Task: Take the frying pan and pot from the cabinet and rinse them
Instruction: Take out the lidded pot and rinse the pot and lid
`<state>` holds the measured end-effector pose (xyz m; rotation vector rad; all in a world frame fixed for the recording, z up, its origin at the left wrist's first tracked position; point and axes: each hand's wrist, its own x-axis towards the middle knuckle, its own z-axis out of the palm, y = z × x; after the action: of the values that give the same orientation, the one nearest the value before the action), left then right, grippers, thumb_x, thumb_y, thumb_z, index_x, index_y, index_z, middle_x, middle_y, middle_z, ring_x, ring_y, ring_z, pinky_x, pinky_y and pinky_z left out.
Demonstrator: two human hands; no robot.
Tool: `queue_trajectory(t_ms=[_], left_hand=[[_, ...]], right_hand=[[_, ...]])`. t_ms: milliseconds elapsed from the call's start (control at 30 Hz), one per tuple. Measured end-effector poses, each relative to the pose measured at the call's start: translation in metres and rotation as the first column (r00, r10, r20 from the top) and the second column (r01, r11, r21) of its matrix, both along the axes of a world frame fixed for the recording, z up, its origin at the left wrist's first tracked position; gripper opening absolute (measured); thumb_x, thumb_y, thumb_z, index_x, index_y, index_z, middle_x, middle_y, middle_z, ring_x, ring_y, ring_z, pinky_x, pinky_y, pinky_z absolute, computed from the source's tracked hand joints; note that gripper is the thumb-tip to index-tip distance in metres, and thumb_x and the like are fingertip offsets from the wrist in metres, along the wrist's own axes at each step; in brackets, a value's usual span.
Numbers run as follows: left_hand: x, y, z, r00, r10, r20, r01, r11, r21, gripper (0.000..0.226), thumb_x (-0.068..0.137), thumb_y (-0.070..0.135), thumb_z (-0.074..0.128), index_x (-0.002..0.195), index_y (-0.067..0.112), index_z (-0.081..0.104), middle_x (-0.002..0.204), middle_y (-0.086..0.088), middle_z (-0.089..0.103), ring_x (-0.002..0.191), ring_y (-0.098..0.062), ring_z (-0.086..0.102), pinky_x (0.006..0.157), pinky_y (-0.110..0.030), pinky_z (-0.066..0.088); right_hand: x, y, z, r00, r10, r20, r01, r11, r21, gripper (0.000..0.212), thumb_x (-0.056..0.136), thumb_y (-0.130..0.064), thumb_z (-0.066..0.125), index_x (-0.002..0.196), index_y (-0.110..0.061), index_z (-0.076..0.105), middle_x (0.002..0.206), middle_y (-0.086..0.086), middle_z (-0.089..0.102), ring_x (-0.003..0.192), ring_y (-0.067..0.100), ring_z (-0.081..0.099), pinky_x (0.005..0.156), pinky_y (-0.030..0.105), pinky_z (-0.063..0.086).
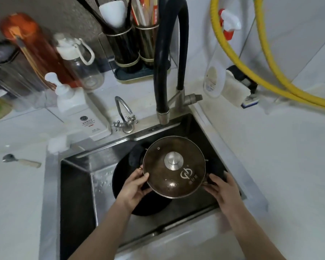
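Observation:
A pot with a dark glass lid and a steel knob hangs over the sink. My left hand grips its left side handle, thumb on the lid's rim. My right hand grips its right side handle. Under the pot lies the black frying pan in the sink basin, mostly hidden by the pot and my left hand. The pot's body is hidden beneath the lid.
A tall black faucet arches above the sink's back edge, with a small steel tap to its left. A white soap pump bottle, a spoon, a utensil holder, bottles and yellow hoses crowd the counter.

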<state>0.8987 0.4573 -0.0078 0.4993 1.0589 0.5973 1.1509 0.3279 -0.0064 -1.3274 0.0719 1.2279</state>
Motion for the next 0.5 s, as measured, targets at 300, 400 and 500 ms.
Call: queue_trajectory(t_ms=[300, 400, 500], left_hand=[[0.003, 0.012, 0.003, 0.996, -0.063, -0.071, 0.063, 0.998, 0.003, 0.03, 0.089, 0.003, 0.056, 0.115, 0.017, 0.059, 0.106, 0.003, 0.063, 0.096, -0.013, 0.062, 0.071, -0.037, 0.056], [0.003, 0.015, -0.002, 0.985, -0.113, -0.131, 0.12, 0.992, 0.04, 0.032, 0.09, 0.012, 0.058, 0.12, 0.024, 0.06, 0.107, 0.012, 0.067, 0.102, -0.009, 0.061, 0.086, -0.035, 0.051], [-0.009, 0.013, -0.012, 0.922, -0.149, -0.358, 0.2, 0.974, 0.109, 0.043, 0.088, 0.025, 0.063, 0.13, 0.026, 0.054, 0.125, 0.011, 0.061, 0.117, -0.011, 0.053, 0.106, -0.037, 0.036]], right_hand=[[0.009, 0.007, -0.015, 0.987, 0.111, -0.113, -0.112, 0.994, -0.01, 0.038, 0.069, -0.004, 0.071, 0.105, -0.006, 0.058, 0.106, 0.021, 0.067, 0.087, 0.035, 0.071, 0.066, 0.048, 0.058], [0.008, 0.008, -0.018, 0.99, 0.065, -0.128, -0.068, 0.998, -0.015, 0.049, 0.064, -0.004, 0.073, 0.11, -0.001, 0.057, 0.105, 0.023, 0.066, 0.085, 0.035, 0.072, 0.067, 0.049, 0.057], [0.006, 0.011, -0.018, 0.995, 0.036, -0.096, -0.038, 0.999, -0.021, 0.048, 0.069, -0.002, 0.07, 0.114, 0.001, 0.055, 0.089, 0.019, 0.072, 0.079, 0.032, 0.073, 0.063, 0.048, 0.058]])
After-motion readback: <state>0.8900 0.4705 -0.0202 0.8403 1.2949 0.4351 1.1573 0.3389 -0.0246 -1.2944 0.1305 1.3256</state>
